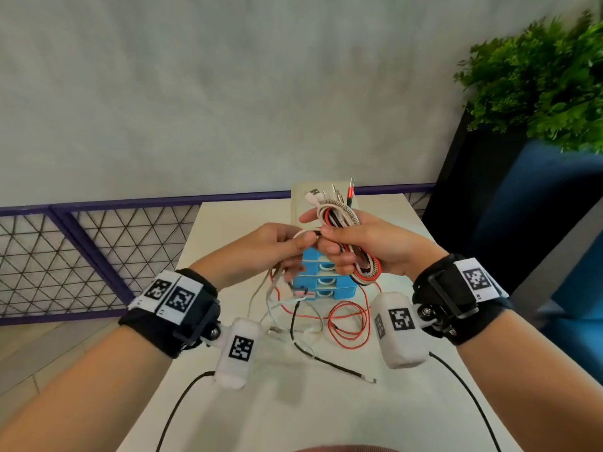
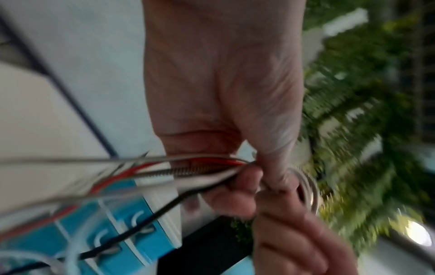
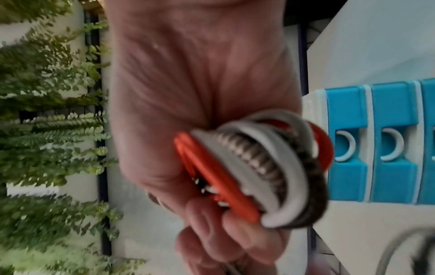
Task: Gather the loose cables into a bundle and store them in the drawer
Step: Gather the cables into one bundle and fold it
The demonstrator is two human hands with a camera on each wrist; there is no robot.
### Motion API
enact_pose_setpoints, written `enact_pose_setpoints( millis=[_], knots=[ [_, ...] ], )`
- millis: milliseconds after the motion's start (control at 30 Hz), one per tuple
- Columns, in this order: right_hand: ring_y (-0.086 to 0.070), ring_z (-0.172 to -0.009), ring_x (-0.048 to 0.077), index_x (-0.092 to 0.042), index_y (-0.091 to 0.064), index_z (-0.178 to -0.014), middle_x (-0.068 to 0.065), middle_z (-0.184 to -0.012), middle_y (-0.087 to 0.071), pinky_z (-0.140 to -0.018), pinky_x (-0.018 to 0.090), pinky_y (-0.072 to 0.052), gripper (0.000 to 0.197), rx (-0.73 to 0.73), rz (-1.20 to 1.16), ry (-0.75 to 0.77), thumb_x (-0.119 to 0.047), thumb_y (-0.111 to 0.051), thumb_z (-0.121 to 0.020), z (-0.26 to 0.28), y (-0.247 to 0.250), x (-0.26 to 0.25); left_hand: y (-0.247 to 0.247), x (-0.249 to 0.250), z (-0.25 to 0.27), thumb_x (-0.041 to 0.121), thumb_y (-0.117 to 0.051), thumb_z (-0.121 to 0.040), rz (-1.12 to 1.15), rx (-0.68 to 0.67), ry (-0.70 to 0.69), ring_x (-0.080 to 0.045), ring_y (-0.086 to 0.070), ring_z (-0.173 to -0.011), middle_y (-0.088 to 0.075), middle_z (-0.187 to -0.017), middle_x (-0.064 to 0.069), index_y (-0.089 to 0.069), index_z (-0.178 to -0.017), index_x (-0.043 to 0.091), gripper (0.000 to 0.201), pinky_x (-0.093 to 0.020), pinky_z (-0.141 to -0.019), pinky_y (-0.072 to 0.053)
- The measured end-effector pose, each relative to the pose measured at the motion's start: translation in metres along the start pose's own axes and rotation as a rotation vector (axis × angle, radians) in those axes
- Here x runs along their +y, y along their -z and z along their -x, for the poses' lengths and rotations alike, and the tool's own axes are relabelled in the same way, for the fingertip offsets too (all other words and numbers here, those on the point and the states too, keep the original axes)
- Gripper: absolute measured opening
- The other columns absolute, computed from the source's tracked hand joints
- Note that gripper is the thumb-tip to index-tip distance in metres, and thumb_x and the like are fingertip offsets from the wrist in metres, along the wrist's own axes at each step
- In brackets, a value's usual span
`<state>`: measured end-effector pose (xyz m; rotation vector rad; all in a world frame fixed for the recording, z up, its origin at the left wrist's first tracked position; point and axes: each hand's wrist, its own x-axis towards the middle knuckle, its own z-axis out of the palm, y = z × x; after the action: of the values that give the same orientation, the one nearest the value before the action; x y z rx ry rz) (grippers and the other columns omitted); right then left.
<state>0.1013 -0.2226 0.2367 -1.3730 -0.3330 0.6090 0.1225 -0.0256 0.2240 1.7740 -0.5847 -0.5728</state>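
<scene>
- The left hand [image 1: 277, 247] is raised in front of the body, thumb and fingers pinching strands of the red, white, black and braided cables [image 1: 342, 220].
- The right hand [image 1: 365, 246] is level with it, fingers curled round the looped cables.
- The two hands touch.

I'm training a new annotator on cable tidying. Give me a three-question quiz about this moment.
1. True or false: the right hand grips a folded cable bundle.
2. Which hand draws the trailing cable ends taut: A left, B right?
3. Fill in: the fronts of the drawer unit on the table are ___ in colour.

Key: 1 true. 2 A, the left hand pinches them. 3 blue.
</scene>
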Motion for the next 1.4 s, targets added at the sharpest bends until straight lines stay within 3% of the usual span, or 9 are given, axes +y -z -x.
enact_pose_setpoints(
  millis=[100, 233, 333, 467, 767, 900, 1033, 1233, 1400],
  knots=[
    [-0.040, -0.049, 0.011, -0.015, -0.046, -0.130, 0.002, -0.066, -0.049, -0.048, 0.023, -0.039, 0.030, -0.001, 0.059, 0.011, -0.010, -0.043, -0.101, 0.003, 0.004, 0.001, -0.002, 0.001, 0.001, 0.042, -0.048, -0.084, 0.199, -0.107, 0.075, -0.005, -0.029, -0.036, -0.029, -0.046, 0.010, -0.055, -0.078, 0.012, 0.032, -0.029, -0.057, -0.043],
    [-0.049, -0.050, 0.012, -0.004, -0.058, -0.107, 0.004, -0.067, -0.060, -0.052, 0.025, -0.045, 0.018, 0.073, 0.377, -0.013, -0.016, -0.046, -0.101, 0.007, 0.007, 0.000, 0.001, 0.002, 0.004, 0.052, -0.039, -0.088, 0.353, -0.230, 0.205, -0.007, -0.030, -0.039, -0.031, -0.049, 0.008, -0.050, -0.074, 0.017, 0.039, -0.025, -0.055, -0.042],
    [-0.050, -0.052, 0.012, -0.005, -0.061, -0.082, 0.006, -0.067, -0.061, -0.057, 0.027, -0.047, 0.029, 0.104, 0.570, -0.040, -0.023, -0.048, -0.101, 0.007, 0.006, 0.002, 0.005, -0.004, 0.007, 0.052, -0.033, -0.093, 0.365, -0.335, 0.259, -0.013, -0.043, -0.042, -0.040, -0.048, 0.005, -0.050, -0.072, 0.015, 0.046, -0.032, -0.077, -0.051],
    [-0.047, -0.050, 0.010, -0.010, -0.052, -0.083, 0.001, -0.066, -0.059, -0.053, 0.026, -0.044, 0.019, 0.259, 0.399, 0.014, -0.018, -0.048, -0.100, 0.004, 0.023, 0.008, 0.013, -0.020, 0.017, 0.035, -0.029, -0.098, 0.388, -0.435, 0.225, -0.015, -0.053, -0.056, -0.045, -0.052, 0.005, -0.048, -0.074, 0.014, 0.038, -0.037, -0.105, -0.041],
    [-0.047, -0.050, 0.010, -0.012, -0.048, -0.095, 0.000, -0.068, -0.052, -0.051, 0.025, -0.047, 0.015, 0.479, 0.309, 0.044, -0.026, -0.048, -0.100, -0.018, 0.025, 0.033, -0.034, -0.009, 0.008, 0.026, -0.027, -0.104, -0.058, 0.043, 0.139, -0.010, -0.034, -0.055, -0.032, -0.063, 0.003, -0.039, -0.077, 0.017, 0.031, -0.024, -0.063, -0.040],
    [-0.053, -0.058, 0.013, -0.013, -0.051, -0.092, 0.005, -0.074, -0.056, -0.060, 0.028, -0.052, 0.027, 0.490, 0.271, 0.054, -0.039, -0.046, -0.099, -0.022, 0.017, 0.039, -0.061, -0.007, 0.003, 0.034, -0.027, -0.102, -0.376, 0.246, 0.036, -0.015, -0.046, -0.064, -0.049, -0.070, 0.003, -0.042, -0.079, 0.023, 0.029, -0.036, -0.067, -0.043],
    [-0.060, -0.066, 0.014, -0.008, -0.059, -0.112, 0.008, -0.083, -0.063, -0.065, 0.025, -0.054, 0.052, 0.431, -0.188, 0.060, -0.053, -0.047, -0.090, -0.021, 0.007, 0.040, -0.075, -0.001, 0.001, 0.037, -0.021, -0.101, -0.787, 0.427, -0.004, -0.025, -0.056, -0.071, -0.056, -0.077, -0.002, -0.042, -0.099, 0.017, 0.029, -0.040, -0.065, -0.047],
    [-0.048, -0.065, 0.012, -0.012, -0.063, -0.098, 0.003, -0.073, -0.053, -0.065, 0.023, -0.040, 0.073, 0.381, -0.379, 0.032, -0.076, -0.035, -0.076, -0.021, -0.006, 0.034, -0.082, 0.005, -0.001, 0.035, -0.021, -0.101, -0.969, 0.477, -0.071, -0.008, -0.039, -0.055, -0.039, -0.069, 0.009, -0.030, -0.097, 0.021, 0.018, -0.029, -0.054, -0.029],
    [-0.065, -0.069, 0.014, -0.009, -0.060, -0.103, 0.003, -0.072, -0.065, -0.069, 0.027, -0.053, 0.071, 0.355, -0.196, -0.015, -0.066, -0.020, -0.093, -0.018, -0.009, 0.034, -0.082, 0.012, 0.004, 0.025, -0.034, -0.099, -1.117, 0.420, 0.019, -0.016, -0.046, -0.065, -0.051, -0.090, 0.001, -0.034, -0.119, 0.017, 0.021, -0.028, -0.059, -0.034]
  ],
)
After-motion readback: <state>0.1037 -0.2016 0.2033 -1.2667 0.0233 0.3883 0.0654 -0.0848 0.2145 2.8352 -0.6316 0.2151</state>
